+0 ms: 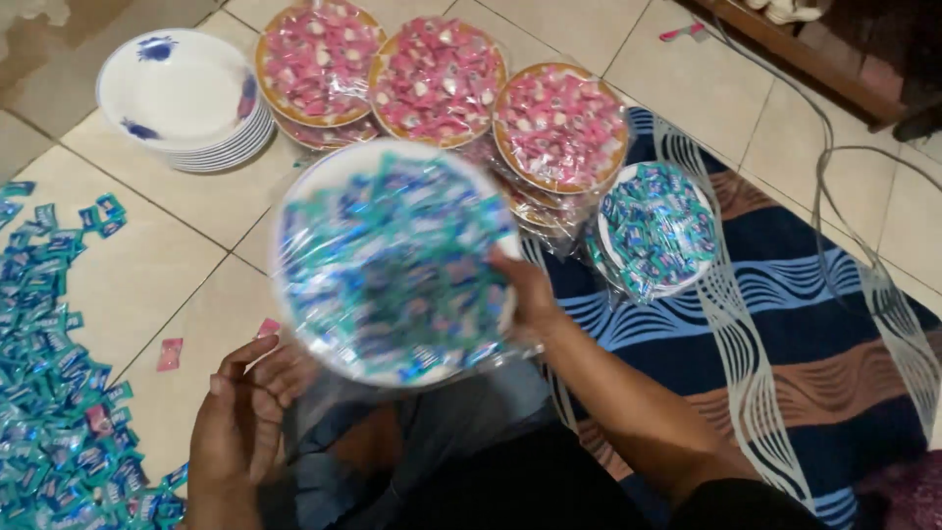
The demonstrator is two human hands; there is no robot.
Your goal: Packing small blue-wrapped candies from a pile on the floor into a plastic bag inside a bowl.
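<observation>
Floor: the tiled floor (186, 245) is lying open between the loose sweets on your left and the plates far ahead, giving you bare tiles near your left hand.
Rug: the striped rug (785, 324) is covering the right side, its left edge running just beside your right forearm.
Loose sweets: a spread of blue-wrapped sweets (49, 393) is crowding the near left edge, with one pink sweet (170, 354) lying apart on the tile.
Wrapped plate: you are holding the plate of blue sweets (392, 265) tilted up in the middle, above the floor; clear film is stretching over it and hanging loose below its near rim.
Far plates: three film-covered plates of pink sweets (437, 79) are sitting in a row just beyond it, and a smaller blue-filled plate (655, 228) is resting on the rug's far left.
Empty plates: a stack of white plates (182, 98) is standing far left.
Right hand: your right hand (525, 294) is gripping the tilted plate's right rim.
Left hand: your left hand (240, 412) is curling half-closed, its fingertips touching the trailing film below the plate.
</observation>
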